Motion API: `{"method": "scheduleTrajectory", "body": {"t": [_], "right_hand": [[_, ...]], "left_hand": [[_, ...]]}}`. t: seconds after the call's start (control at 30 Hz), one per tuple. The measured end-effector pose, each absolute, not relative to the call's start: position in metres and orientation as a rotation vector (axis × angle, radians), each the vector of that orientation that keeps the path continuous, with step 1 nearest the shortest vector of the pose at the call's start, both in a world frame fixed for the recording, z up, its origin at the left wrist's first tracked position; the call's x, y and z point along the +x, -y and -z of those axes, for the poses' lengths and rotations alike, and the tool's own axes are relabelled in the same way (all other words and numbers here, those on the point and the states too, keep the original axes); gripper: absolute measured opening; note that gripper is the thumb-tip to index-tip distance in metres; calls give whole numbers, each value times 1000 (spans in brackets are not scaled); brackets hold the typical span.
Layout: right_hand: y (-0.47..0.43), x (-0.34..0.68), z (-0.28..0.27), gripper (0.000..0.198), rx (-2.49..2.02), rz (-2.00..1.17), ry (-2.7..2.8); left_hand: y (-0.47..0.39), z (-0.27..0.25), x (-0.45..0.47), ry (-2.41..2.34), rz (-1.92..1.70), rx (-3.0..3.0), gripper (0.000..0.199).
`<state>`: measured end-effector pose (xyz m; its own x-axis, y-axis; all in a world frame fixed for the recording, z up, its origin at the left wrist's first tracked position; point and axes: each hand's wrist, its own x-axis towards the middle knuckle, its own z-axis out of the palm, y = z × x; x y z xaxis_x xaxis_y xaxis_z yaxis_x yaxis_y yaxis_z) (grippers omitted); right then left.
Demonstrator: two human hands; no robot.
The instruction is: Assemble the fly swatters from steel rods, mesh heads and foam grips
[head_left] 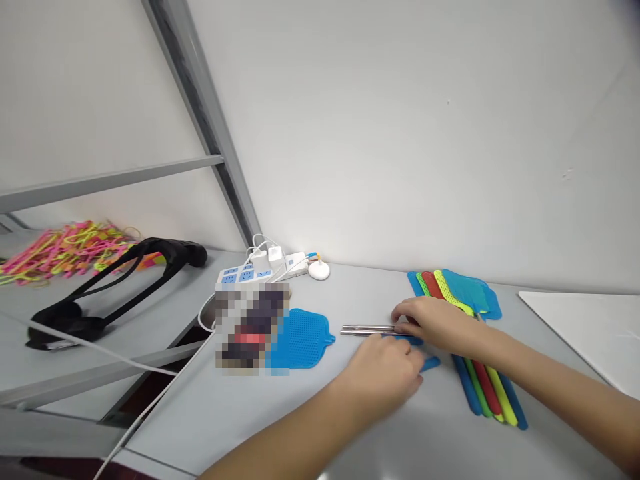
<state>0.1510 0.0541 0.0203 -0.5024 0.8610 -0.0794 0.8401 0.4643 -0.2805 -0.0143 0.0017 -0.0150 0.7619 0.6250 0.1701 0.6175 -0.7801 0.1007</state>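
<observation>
My left hand (383, 373) lies low over the table with its fingers curled on a blue plastic handle (431, 363), whose end sticks out to the right. My right hand (433, 322) has thumb and fingers closed at the right end of some thin metal rods (367, 329). Part of another blue strip shows between the hands. A blue perforated fly swatter head (305, 339) lies flat to the left of the rods. Under my right wrist is a row of fly swatters in blue, green, red and yellow (500, 393); my forearm hides their middles.
A blurred-out phone-like object (255, 330) overlaps the swatter head. Behind it are a power strip (243, 275) with chargers and a round white device (319, 269). A white board (590, 327) lies right. A black frame (125, 287) and colourful strips (70, 250) occupy the left shelf.
</observation>
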Motion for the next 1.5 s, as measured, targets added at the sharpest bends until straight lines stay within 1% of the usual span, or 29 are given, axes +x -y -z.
{"method": "scheduleTrajectory", "body": {"t": [0.1, 0.2, 0.37, 0.5, 0.53, 0.57, 0.73, 0.83, 0.97, 1.07, 1.23, 1.33, 1.5], "right_hand": [[-66, 137, -17, 18, -1443, -472, 2715], [-72, 129, -15, 15, -1403, -449, 2773], [-70, 133, -23, 8, -1422, -246, 2736], [-47, 165, -35, 3, -1566, -75, 2496], [-37, 175, -36, 7, -1588, -119, 2335], [-27, 186, -36, 10, -1572, -228, 2181], [28, 213, -16, 9, -1249, -701, 1509], [48, 207, -7, 7, -1141, -814, 1301], [58, 195, -6, 4, -980, -877, 1260], [59, 192, -5, 4, -873, -864, 1277], [60, 192, 3, 11, -770, -920, 1325], [60, 192, 7, 10, -786, -969, 1362], [57, 195, 9, 8, -800, -968, 1413]], "left_hand": [[5, 20, -12, -933, -325, 2924, 20], [9, 24, -14, -819, -377, 2929, 19], [8, 26, -15, -792, -428, 2914, 15], [6, 21, -14, -824, -580, 2690, 13], [6, 19, -14, -824, -643, 2588, 13], [6, 18, -13, -823, -708, 2474, 14], [9, 18, -10, -845, -910, 1991, 18], [11, 18, -9, -776, -977, 1944, 18], [13, 13, -9, -670, -1036, 2031, 16], [17, 11, -7, -668, -895, 2052, 19], [26, 8, -1, -838, -299, 1965, 10], [29, 3, 1, -833, -215, 2000, 4], [26, 2, 0, -892, -180, 2015, 19]]}}
